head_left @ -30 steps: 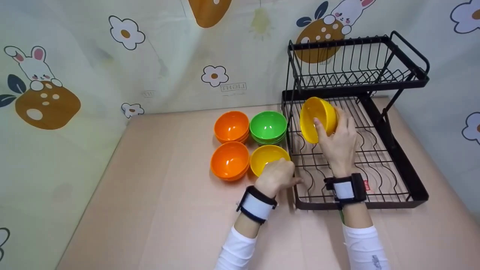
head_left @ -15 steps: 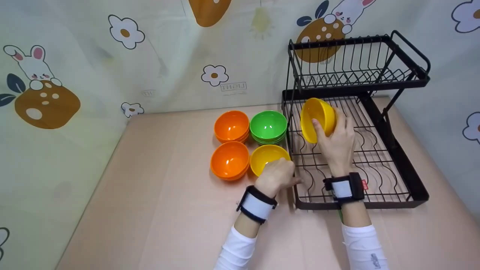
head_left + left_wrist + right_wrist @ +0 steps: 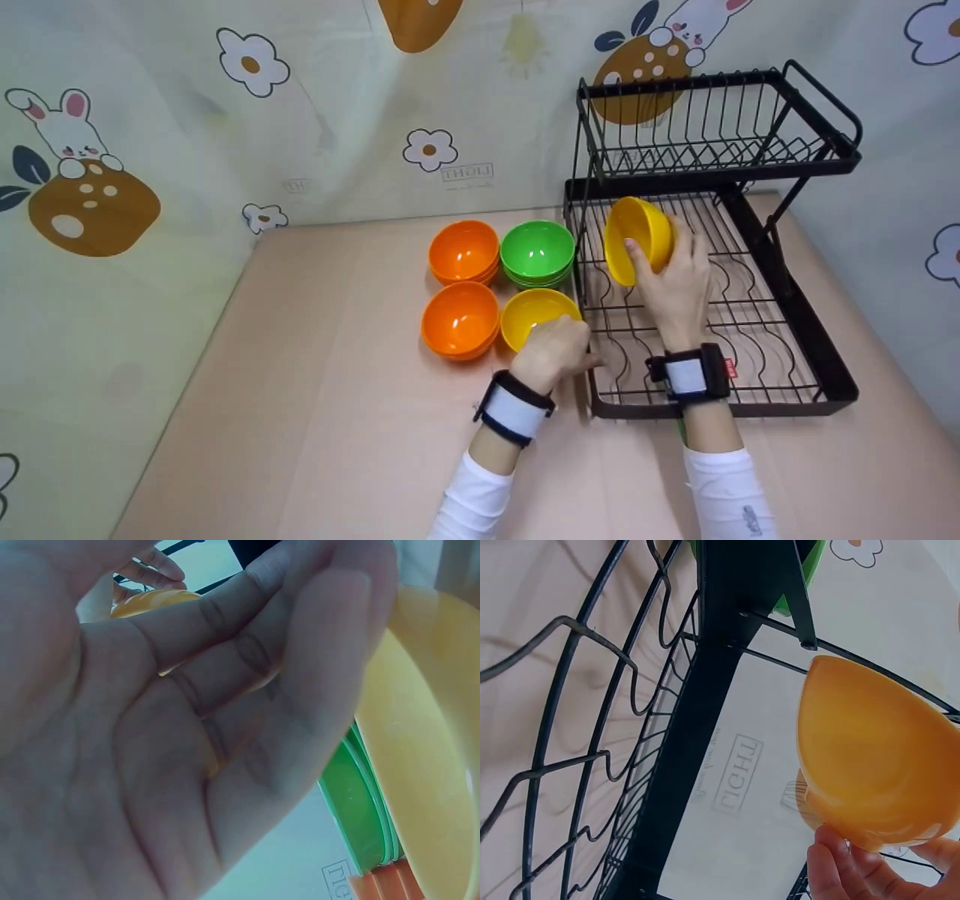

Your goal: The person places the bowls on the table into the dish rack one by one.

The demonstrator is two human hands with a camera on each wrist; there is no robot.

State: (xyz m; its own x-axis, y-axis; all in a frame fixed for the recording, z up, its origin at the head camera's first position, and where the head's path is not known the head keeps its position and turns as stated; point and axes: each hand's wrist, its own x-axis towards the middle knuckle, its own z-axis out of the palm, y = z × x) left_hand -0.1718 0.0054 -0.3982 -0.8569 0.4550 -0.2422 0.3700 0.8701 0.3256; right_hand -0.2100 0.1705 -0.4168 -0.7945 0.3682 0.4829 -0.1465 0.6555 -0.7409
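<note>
Since the earlier frame, only a very slight rightward shift of the held yellow bowl (image 3: 627,234) is seen. It is gripped, tilted, by the right hand (image 3: 679,289) above the black rack (image 3: 787,409), with the upper tier (image 3: 727,178) overhanging behind. The second yellow bowl (image 3: 531,309) is partly hidden by the left hand (image 3: 553,349), loosely bent and grasping nothing; contact cannot be told. Green bowls (image 3: 537,251) and orange bowls (image 3: 460,320) are stacked alongside.

The left forearm (image 3: 484,471) slants rightward, the left grip (image 3: 549,352) loosely curled, thumb (image 3: 591,363) pointing right. Farther away, the right grip (image 3: 679,292) pinches between thumb and fingers, right forearm (image 3: 720,465) leaning slightly left.
</note>
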